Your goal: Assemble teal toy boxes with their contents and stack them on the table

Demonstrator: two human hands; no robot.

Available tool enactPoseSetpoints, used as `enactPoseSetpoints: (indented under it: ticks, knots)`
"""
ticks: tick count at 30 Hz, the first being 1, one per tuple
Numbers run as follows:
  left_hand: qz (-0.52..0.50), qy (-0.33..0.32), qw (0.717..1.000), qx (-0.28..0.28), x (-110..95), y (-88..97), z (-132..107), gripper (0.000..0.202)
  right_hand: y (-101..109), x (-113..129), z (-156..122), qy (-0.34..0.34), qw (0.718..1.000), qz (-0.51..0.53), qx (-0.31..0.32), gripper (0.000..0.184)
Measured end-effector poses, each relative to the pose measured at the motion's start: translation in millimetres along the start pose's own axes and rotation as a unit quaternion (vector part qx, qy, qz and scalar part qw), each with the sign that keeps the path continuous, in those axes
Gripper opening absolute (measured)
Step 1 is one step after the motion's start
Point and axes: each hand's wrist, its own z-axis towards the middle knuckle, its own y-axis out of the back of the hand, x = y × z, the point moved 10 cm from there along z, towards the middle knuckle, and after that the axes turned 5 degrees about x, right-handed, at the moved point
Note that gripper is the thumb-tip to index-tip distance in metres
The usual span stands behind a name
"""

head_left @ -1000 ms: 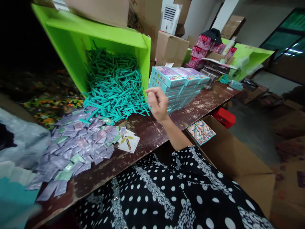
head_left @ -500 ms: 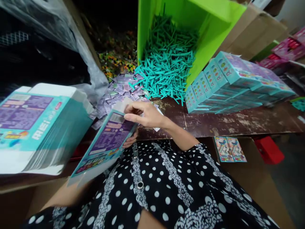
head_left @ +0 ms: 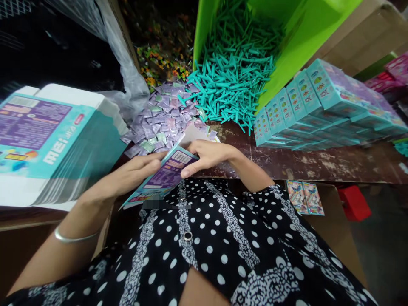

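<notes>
Head view is showing a big brown wooden bench [head_left: 318, 163], scratched and worn, running across the room. A bright green plastic bin [head_left: 306, 38] is lying tipped on its side on the bench, and a heap of thin teal sticks [head_left: 236, 80] is spilling out of it. Just right of the bin, a stack of shiny teal boxes [head_left: 321, 110] is sitting in neat rows. On the far left, a thick pile of flat, unfolded cartons [head_left: 47, 144] is leaning by a grey plastic bag [head_left: 127, 80]. Small purple and green foil packets [head_left: 165, 123] are lying in a loose heap in front of the sticks. Close to the person's spotted dress, one flat teal and purple carton [head_left: 164, 176] is being held over the bench edge. The left hand [head_left: 137, 172] is keeping its grip closed on the carton's side, and the right hand [head_left: 207, 155] is pinching its top end by the white flap.
</notes>
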Motion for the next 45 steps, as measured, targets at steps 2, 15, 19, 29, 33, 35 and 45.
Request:
enactPoseSetpoints:
  ticks: [2, 15, 19, 29, 33, 35, 45]
  knots:
    - [-0.002, 0.041, 0.998, 0.057, 9.6, -6.0, -1.7, 0.048, -3.9, -0.5, 5.5, 0.004, 1.0, 0.002, 0.005, 0.056]
    - [-0.148, -0.135, 0.904, -0.378, 45.6, 59.9, 4.5, 0.08, 60.6, -38.5, -8.1, 0.063, 0.916, -0.041, -0.394, 0.086]
    - [-0.066, -0.1, 0.945, -0.305, 68.0, 54.2, 21.8, 0.083, 53.0, -82.6, 1.4, 0.043, 0.902, 0.016, -0.43, 0.082]
    - [-0.007, -0.033, 0.918, -0.395, 116.2, 67.6, 8.8, 0.056, 38.8, -134.4, 23.3, 0.003, 0.878, 0.069, -0.474, 0.037]
    - [-0.037, -0.06, 0.911, -0.407, 103.9, 76.3, -1.6, 0.063, 39.0, -120.5, 24.2, 0.035, 0.862, 0.133, -0.487, 0.055]
    - [-0.059, -0.037, 0.934, -0.35, 98.7, 76.2, 1.1, 0.063, 37.9, -107.1, 31.6, 0.043, 0.888, 0.129, -0.439, 0.059]
    - [-0.167, 0.103, 0.942, -0.272, 94.4, 76.0, -14.7, 0.059, 38.0, -70.0, 68.8, 0.005, 0.984, 0.061, -0.168, 0.045]
